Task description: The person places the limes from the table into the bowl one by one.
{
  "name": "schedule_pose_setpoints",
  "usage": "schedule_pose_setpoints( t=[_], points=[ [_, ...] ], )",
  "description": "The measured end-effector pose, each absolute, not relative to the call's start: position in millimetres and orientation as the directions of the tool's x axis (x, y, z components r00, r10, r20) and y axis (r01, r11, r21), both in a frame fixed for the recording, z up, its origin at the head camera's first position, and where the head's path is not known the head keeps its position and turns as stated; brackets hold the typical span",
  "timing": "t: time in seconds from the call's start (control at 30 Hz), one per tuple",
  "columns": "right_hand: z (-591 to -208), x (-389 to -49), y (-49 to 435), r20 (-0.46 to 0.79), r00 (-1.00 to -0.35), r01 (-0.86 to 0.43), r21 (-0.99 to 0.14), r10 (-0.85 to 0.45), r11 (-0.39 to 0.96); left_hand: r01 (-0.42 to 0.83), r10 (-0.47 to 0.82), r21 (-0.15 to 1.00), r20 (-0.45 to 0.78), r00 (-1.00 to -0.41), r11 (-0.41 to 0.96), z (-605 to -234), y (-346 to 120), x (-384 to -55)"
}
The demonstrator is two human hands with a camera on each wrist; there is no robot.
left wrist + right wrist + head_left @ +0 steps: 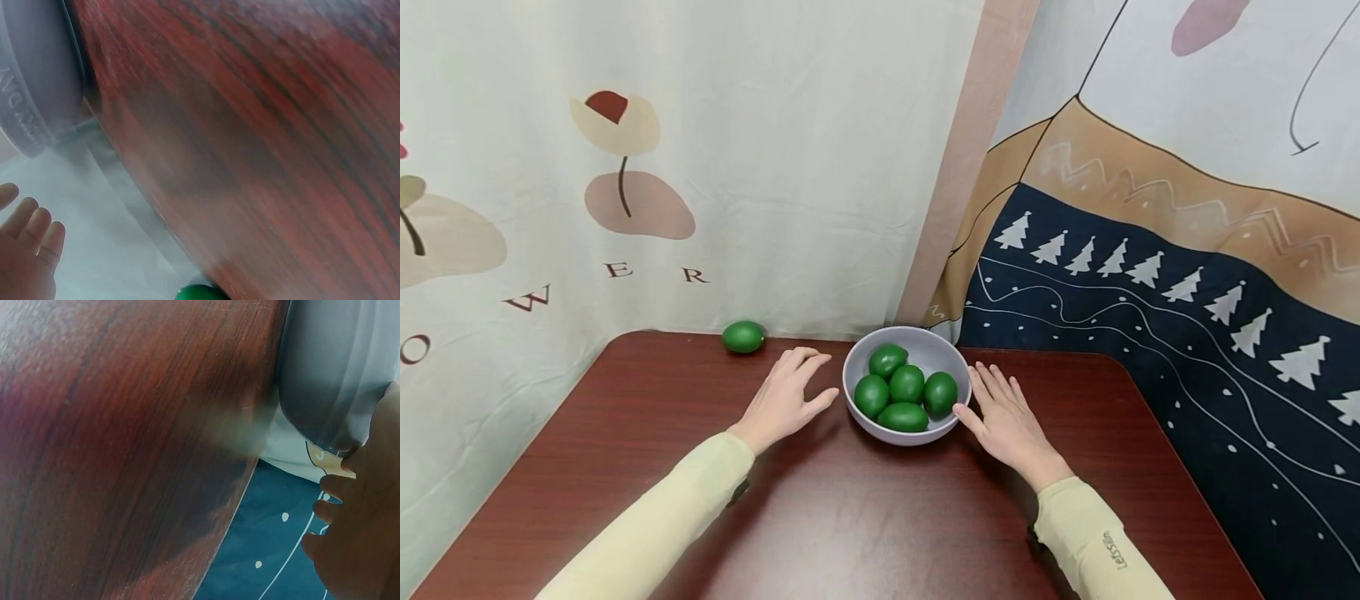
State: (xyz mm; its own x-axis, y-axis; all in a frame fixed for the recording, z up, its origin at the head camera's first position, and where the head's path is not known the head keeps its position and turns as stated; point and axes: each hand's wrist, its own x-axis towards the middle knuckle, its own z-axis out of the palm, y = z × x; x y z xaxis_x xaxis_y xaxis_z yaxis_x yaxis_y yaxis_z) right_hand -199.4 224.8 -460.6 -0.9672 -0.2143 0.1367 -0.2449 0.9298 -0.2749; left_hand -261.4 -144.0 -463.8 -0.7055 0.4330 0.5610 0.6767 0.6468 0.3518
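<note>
A grey-purple bowl (908,439) stands near the table's back edge with several green lemon-shaped fruits (907,385) in it. To its left, my left hand (786,396) hovers apart from the bowl, fingers loosely bent and holding nothing. On the other side my right hand (1007,417) lies along the rim with straight fingers, thumb at the bowl's edge. In the right wrist view those fingers (340,487) are beside the bowl's wall (337,375). Another green fruit (743,337) lies alone by the back edge, left of my left hand.
The dark red-brown wooden table (865,517) reaches back to a pale printed curtain (790,167). At the right hangs a navy cloth (1120,325) with white trees. The table's back edge runs close behind the bowl and the lone fruit.
</note>
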Motion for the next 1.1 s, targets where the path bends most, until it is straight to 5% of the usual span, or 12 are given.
schedule_pose_setpoints(
  t=[0.67, 1.1],
  points=[
    [-461.9, -199.3, 225.2, 0.133, -0.968, -0.241, -0.281, -0.212, 0.929, 0.665, 0.407, 0.315, 0.593, -0.695, 0.677, -469.9, -169.3, -275.7],
    [-461.7, -199.7, 224.8, 0.128, -0.969, -0.239, -0.289, -0.210, 0.927, 0.604, 0.367, 0.328, 0.558, -0.744, 0.726, -473.5, -188.7, -285.0]
  ],
)
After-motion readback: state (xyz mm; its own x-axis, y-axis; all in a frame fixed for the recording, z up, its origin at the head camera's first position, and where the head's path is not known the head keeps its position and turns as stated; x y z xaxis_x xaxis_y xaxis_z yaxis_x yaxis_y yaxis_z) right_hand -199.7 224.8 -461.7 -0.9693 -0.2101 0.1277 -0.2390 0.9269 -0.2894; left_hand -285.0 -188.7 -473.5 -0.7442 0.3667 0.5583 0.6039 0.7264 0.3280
